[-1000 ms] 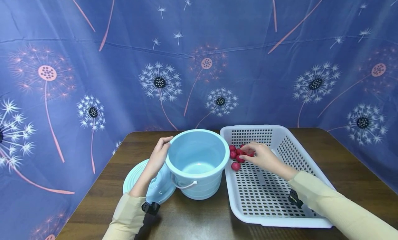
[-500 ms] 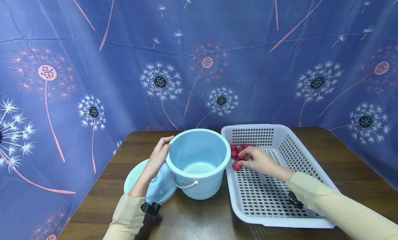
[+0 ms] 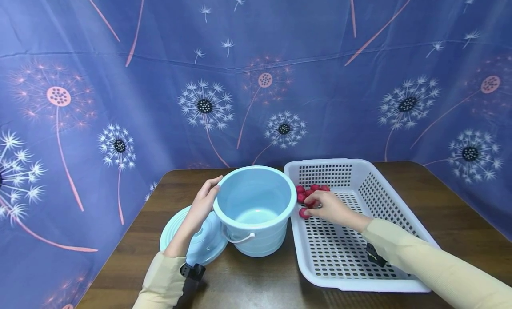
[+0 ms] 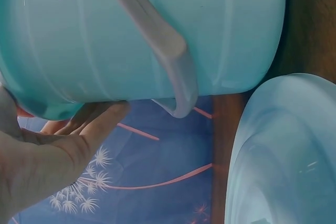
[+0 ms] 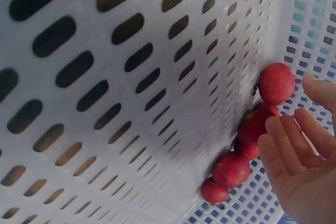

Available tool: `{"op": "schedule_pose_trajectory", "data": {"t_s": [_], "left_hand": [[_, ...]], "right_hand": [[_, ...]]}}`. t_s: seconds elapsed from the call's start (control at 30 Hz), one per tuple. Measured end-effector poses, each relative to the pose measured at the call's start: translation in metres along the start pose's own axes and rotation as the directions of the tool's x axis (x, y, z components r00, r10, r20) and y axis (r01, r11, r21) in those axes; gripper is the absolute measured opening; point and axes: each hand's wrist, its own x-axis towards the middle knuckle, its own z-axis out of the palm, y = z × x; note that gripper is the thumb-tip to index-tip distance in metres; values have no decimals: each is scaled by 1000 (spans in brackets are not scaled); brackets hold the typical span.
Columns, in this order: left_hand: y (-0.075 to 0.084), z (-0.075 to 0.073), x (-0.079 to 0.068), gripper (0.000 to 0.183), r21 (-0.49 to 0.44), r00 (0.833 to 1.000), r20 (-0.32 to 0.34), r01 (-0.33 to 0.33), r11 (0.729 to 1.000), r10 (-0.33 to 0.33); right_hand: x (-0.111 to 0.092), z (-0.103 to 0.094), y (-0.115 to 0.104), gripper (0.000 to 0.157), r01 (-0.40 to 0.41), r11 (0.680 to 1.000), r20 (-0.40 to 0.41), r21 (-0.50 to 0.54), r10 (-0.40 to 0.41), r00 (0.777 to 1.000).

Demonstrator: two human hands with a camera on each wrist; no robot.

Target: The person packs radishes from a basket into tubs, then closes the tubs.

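Note:
In the head view, a light blue bucket [image 3: 256, 198] stands upright with its white handle [image 3: 242, 238] hanging down the near side. My left hand [image 3: 204, 200] rests against the bucket's left rim, its fingers along the outside, no fingertips showing inside. The left wrist view shows fingers [image 4: 102, 121] touching the bucket wall below the rim. My right hand [image 3: 330, 206] reaches into the white basket [image 3: 340, 282], thumb and fingers apart around the nearest radish [image 5: 277, 83], thumb tip right beside it. Several other red radishes [image 5: 231, 170] lie in a row along the basket's far-left corner, partly behind the fingers.
A light blue lid [image 3: 208, 242] lies on the brown wooden table [image 3: 256, 282], left of the bucket and partly under my left forearm. The basket's perforated walls rise close right of the bucket. A blue dandelion-print cloth [image 3: 240, 78] hangs behind the table.
My right hand has drawn toward the near-left, from the radish group to the nearest radish. My left hand and the bucket stay in place.

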Motion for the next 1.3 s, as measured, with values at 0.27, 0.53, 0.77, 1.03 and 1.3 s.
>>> {"op": "schedule_pose_trajectory", "data": {"t_s": [0.27,0.53,0.77,1.03,1.3], "left_hand": [[-4,4,0,40,-30,1000,-21,-1,1000,0],[-6,8,0,43,-36,999,-35,-23,999,22],[-8,6,-2,44,3,998,-55,-28,1000,28],[-9,0,-4,41,-15,999,-48,5,1000,-6],[-4,3,-1,41,-22,999,-44,5,1000,-6]], "right_hand": [[1,5,5,25,26,1000,23,-14,-25,999],[0,7,5,24,16,1000,39,-20,-16,999],[1,10,5,30,42,999,44,-12,-42,998],[2,14,4,25,103,994,39,-33,-102,994],[1,13,4,26,22,1000,59,8,-22,998]]}}
